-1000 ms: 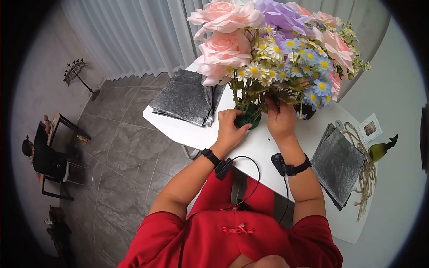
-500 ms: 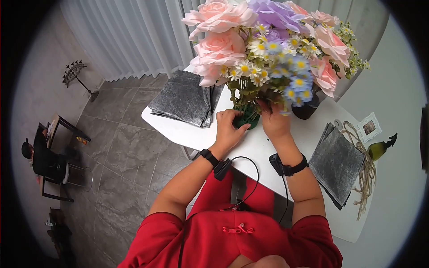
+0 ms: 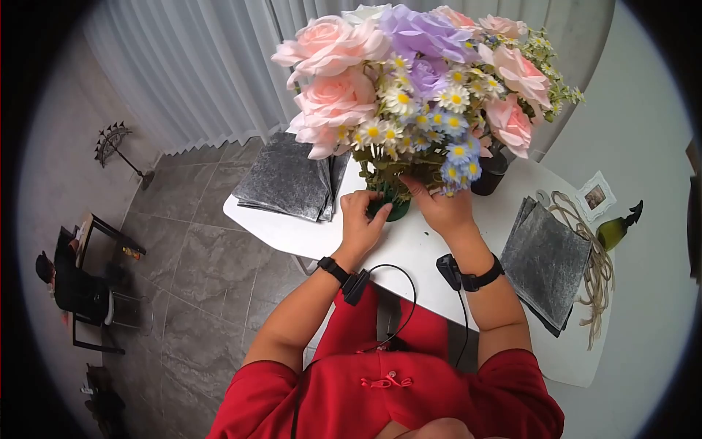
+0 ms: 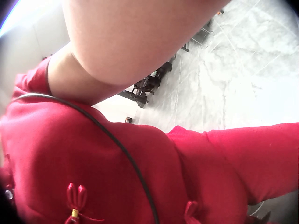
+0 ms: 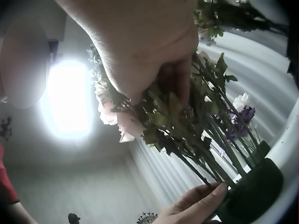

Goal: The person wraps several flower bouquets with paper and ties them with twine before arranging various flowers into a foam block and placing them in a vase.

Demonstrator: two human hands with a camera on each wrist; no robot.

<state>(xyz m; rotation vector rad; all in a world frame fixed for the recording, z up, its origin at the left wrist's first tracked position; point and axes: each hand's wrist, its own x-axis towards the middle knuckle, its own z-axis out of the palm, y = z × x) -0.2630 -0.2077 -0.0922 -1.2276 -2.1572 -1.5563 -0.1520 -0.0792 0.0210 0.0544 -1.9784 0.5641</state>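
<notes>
Several blue daisies now nearer the green base than before.

Text, labels, brands, numbers, signs: none legible in the head view or either wrist view.
</notes>
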